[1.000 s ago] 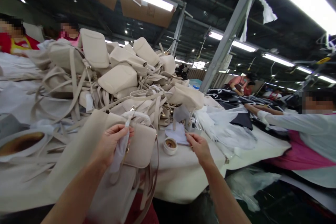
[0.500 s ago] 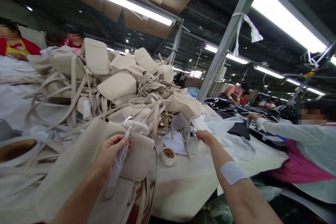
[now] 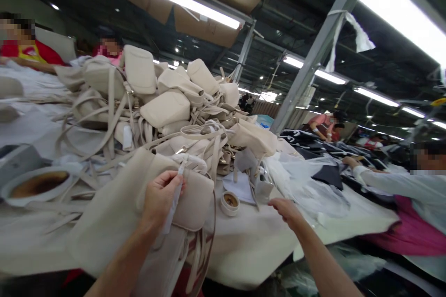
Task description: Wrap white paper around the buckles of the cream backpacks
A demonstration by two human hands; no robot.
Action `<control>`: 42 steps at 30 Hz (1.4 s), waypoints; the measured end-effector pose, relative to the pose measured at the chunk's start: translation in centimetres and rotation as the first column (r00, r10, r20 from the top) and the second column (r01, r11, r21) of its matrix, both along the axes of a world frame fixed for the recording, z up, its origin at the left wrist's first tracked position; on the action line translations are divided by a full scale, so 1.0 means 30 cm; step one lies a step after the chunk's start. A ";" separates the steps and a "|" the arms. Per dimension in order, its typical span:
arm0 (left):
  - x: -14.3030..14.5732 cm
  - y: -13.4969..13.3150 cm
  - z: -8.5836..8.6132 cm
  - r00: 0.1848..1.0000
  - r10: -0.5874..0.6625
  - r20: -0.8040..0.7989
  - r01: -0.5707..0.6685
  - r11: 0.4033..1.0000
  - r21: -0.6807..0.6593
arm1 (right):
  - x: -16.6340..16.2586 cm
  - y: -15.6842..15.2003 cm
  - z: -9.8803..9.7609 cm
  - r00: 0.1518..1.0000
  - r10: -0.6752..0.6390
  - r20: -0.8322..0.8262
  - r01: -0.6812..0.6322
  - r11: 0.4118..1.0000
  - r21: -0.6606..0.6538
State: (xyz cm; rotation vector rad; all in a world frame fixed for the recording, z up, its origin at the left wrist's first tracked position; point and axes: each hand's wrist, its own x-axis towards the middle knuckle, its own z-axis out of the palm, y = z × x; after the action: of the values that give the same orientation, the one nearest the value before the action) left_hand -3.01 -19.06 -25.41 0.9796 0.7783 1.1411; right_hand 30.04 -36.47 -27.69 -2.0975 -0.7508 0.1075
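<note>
My left hand (image 3: 160,199) is closed on a white strip of cloth (image 3: 174,204) that hangs in front of a beige bag (image 3: 191,199) at the near table edge. My right hand (image 3: 287,208) hovers low over the table, palm down, fingers slightly curled, holding nothing I can see. It is just right of a small round tin (image 3: 230,203) with brown paste and near a white paper (image 3: 240,184). Behind them rises a heap of beige bags and straps (image 3: 167,106).
A white dish of brown glue (image 3: 38,184) sits at the left. The table (image 3: 251,241) has a pale cover. White and dark fabric (image 3: 313,181) lies at the right, where a person in a pale sleeve (image 3: 390,183) reaches in. Other people work at the far left and back.
My right hand reached out toward the bag pile, then drew back down and to the right. My left hand kept its hold on the white strip. The view shifted slightly.
</note>
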 end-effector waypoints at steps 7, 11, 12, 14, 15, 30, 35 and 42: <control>0.017 -0.033 -0.043 0.976 0.119 -0.182 -0.067 0.961 0.267 | -0.479 0.226 0.313 0.544 0.697 -0.466 -0.674 0.694 0.251; 0.008 -0.056 -0.037 0.953 0.185 -0.241 -0.080 0.918 0.388 | -0.682 0.362 0.381 0.441 0.819 -0.368 -0.818 0.535 0.212; 0.005 -0.061 -0.034 0.948 0.204 -0.244 -0.087 0.905 0.417 | -0.699 0.391 0.373 0.463 0.819 -0.339 -0.824 0.539 0.176; 0.001 -0.071 -0.030 0.938 0.241 -0.248 -0.105 0.882 0.460 | -0.705 0.436 0.346 0.511 0.806 -0.298 -0.824 0.558 0.096; 0.000 -0.074 -0.030 0.933 0.256 -0.252 -0.113 0.876 0.470 | -0.700 0.451 0.332 0.531 0.799 -0.282 -0.821 0.568 0.061; -0.016 -0.059 -0.014 0.983 0.111 -0.144 -0.071 0.964 0.258 | -0.666 0.471 0.284 0.559 0.762 -0.327 -0.816 0.575 -0.056; -0.043 -0.039 0.025 0.987 -0.111 0.116 0.126 0.984 -0.124 | -0.689 0.461 0.260 0.514 0.753 -0.410 -0.811 0.583 0.054; -0.034 -0.068 0.005 0.998 0.001 0.061 -0.001 1.000 0.007 | -0.740 0.472 0.195 0.615 0.689 -0.382 -0.623 0.722 0.300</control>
State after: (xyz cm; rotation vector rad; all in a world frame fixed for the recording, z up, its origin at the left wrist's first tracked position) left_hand -4.02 -21.12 -25.28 0.9462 0.7260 1.1700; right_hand 7.84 -22.30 -21.84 -1.4583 -1.1486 0.9224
